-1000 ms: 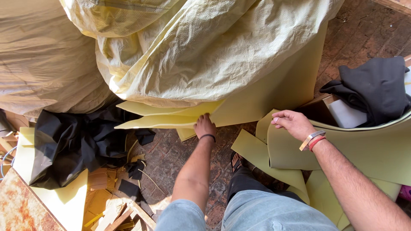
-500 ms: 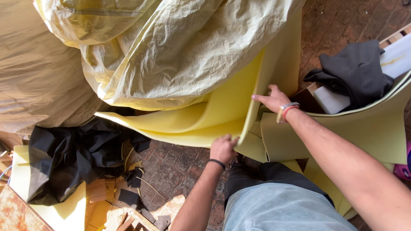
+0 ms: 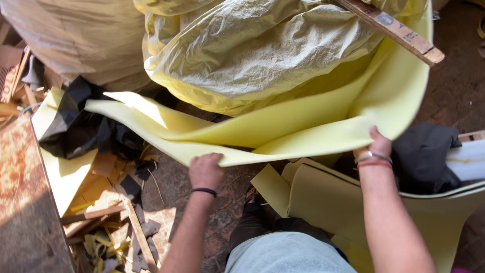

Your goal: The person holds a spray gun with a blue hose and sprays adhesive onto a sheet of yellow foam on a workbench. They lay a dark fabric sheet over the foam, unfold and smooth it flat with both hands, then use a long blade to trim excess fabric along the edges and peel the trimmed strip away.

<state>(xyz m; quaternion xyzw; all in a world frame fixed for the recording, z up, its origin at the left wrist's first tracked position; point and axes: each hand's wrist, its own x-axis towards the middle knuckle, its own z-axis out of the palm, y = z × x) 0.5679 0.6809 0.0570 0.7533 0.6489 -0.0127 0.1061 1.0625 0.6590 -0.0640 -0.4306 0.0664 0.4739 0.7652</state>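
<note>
A large pale yellow foam sheet (image 3: 303, 126) curves out from under a big crumpled yellowish plastic sack (image 3: 262, 50). My left hand (image 3: 205, 171) grips the sheet's near edge from below, with a dark band on the wrist. My right hand (image 3: 376, 145), wearing thin wrist bands, holds the same sheet at its right side where it bends upward. The sheet hangs lifted between both hands above the floor.
More yellow foam pieces (image 3: 323, 202) lie by my knees. A black cloth (image 3: 424, 156) rests at right, dark fabric (image 3: 81, 131) at left. A wooden strip (image 3: 394, 28) crosses the top right. Wood scraps (image 3: 116, 217) and a rusty surface (image 3: 25, 202) fill the lower left.
Both hands have taken hold of the foam sheet and pulled it up and out from under the sack; my right hand moved from the lower foam pieces onto the sheet's right side.
</note>
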